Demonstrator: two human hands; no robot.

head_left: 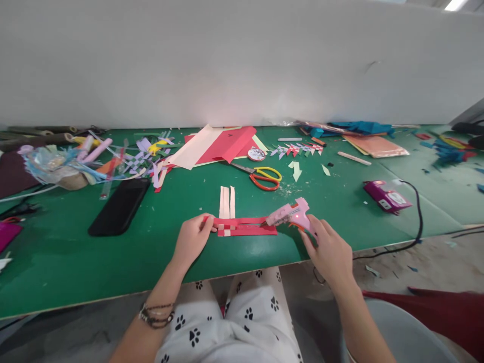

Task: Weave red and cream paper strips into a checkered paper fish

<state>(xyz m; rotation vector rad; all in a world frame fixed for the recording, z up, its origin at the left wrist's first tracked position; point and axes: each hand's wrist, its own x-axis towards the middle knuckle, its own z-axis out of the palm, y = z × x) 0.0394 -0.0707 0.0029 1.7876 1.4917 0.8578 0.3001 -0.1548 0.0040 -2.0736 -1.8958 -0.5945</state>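
Red paper strips lie side by side near the table's front edge, woven at their left end with short cream strips that stick up away from me. My left hand pinches the left end of the red strips between thumb and finger. In my right hand is a pink glue gun, its handle gripped and its nozzle pointing left. The nozzle tip is at the upper red strips, right of the weave; whether it touches the paper I cannot tell. A thin shiny line runs along the middle strip.
Scissors with red and yellow handles lie beyond the strips. A black phone is at the left, a purple power box with a black cord at the right. Coloured paper sheets and woven scraps line the back.
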